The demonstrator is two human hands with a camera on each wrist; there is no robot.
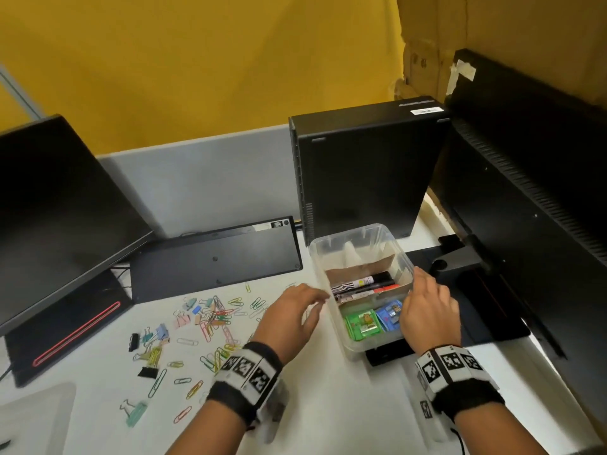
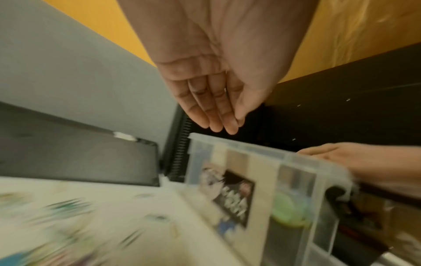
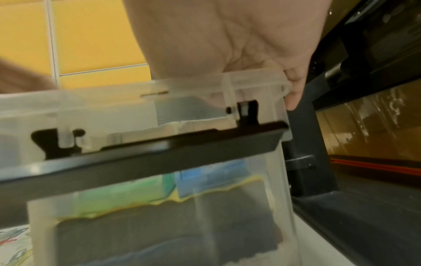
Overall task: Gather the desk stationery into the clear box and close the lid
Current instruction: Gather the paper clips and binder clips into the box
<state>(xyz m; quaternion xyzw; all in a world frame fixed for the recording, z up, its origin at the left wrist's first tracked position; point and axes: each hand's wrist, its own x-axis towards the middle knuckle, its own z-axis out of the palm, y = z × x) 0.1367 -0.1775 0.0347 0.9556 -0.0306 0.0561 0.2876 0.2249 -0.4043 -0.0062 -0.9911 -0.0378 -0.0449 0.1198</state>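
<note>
The clear box [image 1: 353, 233] stands at mid-desk and holds black markers [image 1: 364, 284], a green pack [image 1: 363, 323] and a blue pack [image 1: 389, 315]. A black lid [image 3: 159, 153] hangs from hinges at its near end. My right hand [image 1: 415, 284] grips the box's right rim [image 3: 114, 100], thumb outside, fingers inside. Just left of the box [image 2: 250, 180], my left hand [image 1: 323, 298] hovers with straight fingers [image 2: 216, 117] and holds nothing. Coloured paper clips [image 1: 213, 316] and binder clips [image 1: 147, 356] lie scattered on the desk to the left.
A dark monitor [image 1: 59, 208] stands at the left and an upturned keyboard [image 1: 213, 261] lies behind the clips. A black PC tower [image 1: 364, 172] is right behind the box. Another monitor's back [image 1: 525, 208] and its base [image 1: 486, 307] crowd the right side.
</note>
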